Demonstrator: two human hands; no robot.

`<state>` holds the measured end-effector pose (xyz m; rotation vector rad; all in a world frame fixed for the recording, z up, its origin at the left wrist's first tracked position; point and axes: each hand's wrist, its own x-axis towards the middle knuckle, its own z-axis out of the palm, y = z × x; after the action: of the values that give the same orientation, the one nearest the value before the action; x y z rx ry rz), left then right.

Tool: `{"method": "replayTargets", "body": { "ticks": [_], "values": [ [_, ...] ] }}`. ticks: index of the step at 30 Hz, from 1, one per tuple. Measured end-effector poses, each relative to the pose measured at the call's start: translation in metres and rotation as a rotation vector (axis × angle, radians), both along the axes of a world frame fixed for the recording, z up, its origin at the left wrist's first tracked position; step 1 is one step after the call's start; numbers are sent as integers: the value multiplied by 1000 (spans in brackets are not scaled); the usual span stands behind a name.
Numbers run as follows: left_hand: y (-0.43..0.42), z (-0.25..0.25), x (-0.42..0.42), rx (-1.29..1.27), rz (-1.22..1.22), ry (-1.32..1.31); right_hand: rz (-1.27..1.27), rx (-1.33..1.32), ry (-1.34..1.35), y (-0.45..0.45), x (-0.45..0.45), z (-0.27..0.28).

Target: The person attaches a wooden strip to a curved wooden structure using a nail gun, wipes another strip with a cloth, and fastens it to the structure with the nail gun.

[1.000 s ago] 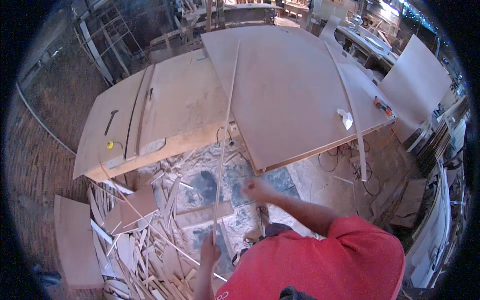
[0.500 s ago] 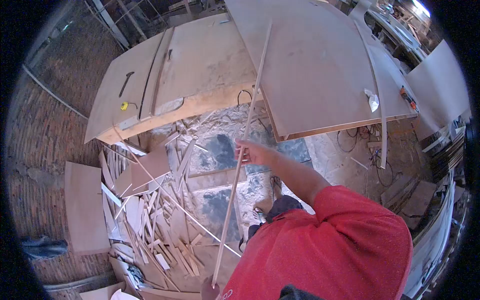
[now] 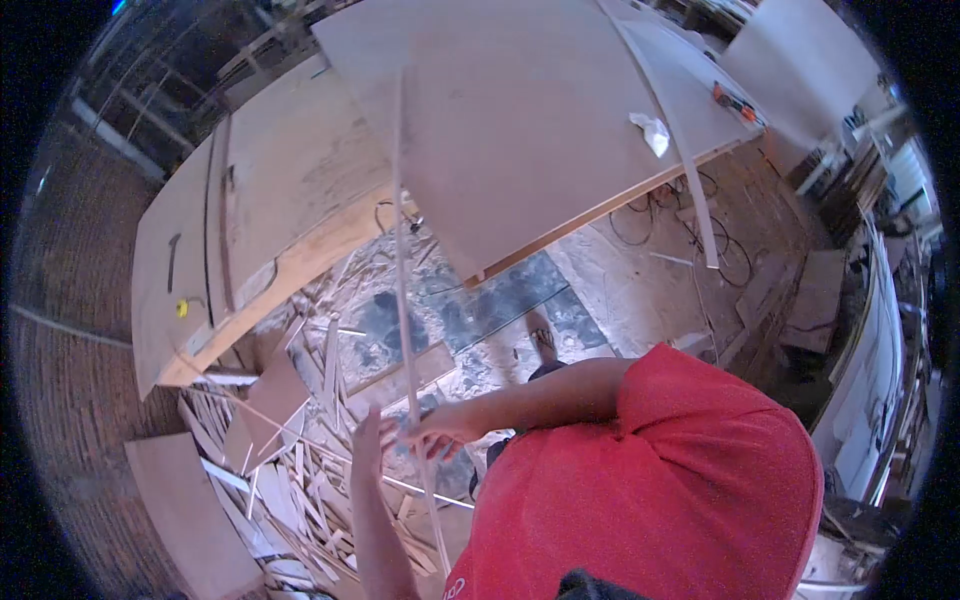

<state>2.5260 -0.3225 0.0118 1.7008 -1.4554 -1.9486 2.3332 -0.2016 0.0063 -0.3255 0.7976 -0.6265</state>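
The broad sheet spreads ahead, overlapping the pale surface on the left. A heap of offcuts lies on the floor to the left of the hands. The strip is long and thin, its long axis running away from the person: its far end reaches up in view over the sheet, and its near end passes below the hands, beside the red shirt. A second strip lies across the right part of the sheet, well apart from the hands.

The right hand has its fingers partly curled around the strip, which crosses at the fingertips, near the lower end. The left hand is open, fingers pointing up, just to the left of the strip; it is blurred, so contact cannot be told. The right hand is the nearer one to the strip.

A drill and a white bag rest on the sheet; a hammer and a tape measure rest on the surface.
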Motion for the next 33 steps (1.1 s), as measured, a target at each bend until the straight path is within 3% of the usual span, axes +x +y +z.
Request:
{"method": "replayTargets", "body": {
  "ticks": [3,5,6,7,9,11,12,13,15,16,17,18,20,21,22,23,24,25,27,29,30,32,33],
  "values": [
    [-13,54,-133,233,-5,182,93,-54,79,7,-15,7],
    [-18,52,-187,199,-109,184,218,-85,174,10,-39,14],
    [-18,49,-210,157,-192,195,202,-80,166,8,-54,-8],
    [-9,41,-225,2,-225,89,367,-360,350,4,-68,-50],
    [8,38,-245,-11,-212,57,427,-652,520,9,-131,-49],
    [23,30,-254,-1,-134,-38,110,-575,621,35,-265,16],
    [30,22,-251,27,-81,-118,-188,-576,500,45,-324,-13],
    [37,8,-244,20,-74,-139,-368,-401,888,61,-391,23],
    [56,-27,-213,38,-33,-61,-923,-487,1161,89,-528,-14],
    [68,-43,-190,60,5,35,-1212,-358,1512,96,-595,-44],
    [84,-75,-163,-155,-80,-118,-1248,-239,1847,101,-632,-1],
    [100,-81,-155,-262,-107,-199,-1094,-287,2157,120,-699,-23],
    [138,-72,-148,-389,-174,-339,-897,-76,2385,116,-727,24],
    [157,-56,-149,-411,-218,-391,-888,-116,2364,109,-738,27],
    [169,-26,-159,-409,-187,-412,-688,107,2424,103,-747,25],
    [176,8,-179,-247,-190,-523,-481,326,2467,97,-756,21],
    [180,25,-192,-83,-192,-619,-479,286,2462,95,-764,19],
    [204,-33,-139,-141,-81,-504,-449,259,2405,97,-768,17],
    [222,-18,-132,-235,-156,-501,-409,211,2353,96,-771,21],
    [236,-3,-128,-321,-242,-496,-482,185,2077,95,-771,29],
    [242,2,-127,-346,-213,-467,-469,173,2081,96,-780,14],
    [257,2,-118,-358,-175,-436,-911,117,1712,100,-799,-32],
    [266,3,-111,-390,-141,-416,-898,115,1718,96,-784,-22]
  ]
}}
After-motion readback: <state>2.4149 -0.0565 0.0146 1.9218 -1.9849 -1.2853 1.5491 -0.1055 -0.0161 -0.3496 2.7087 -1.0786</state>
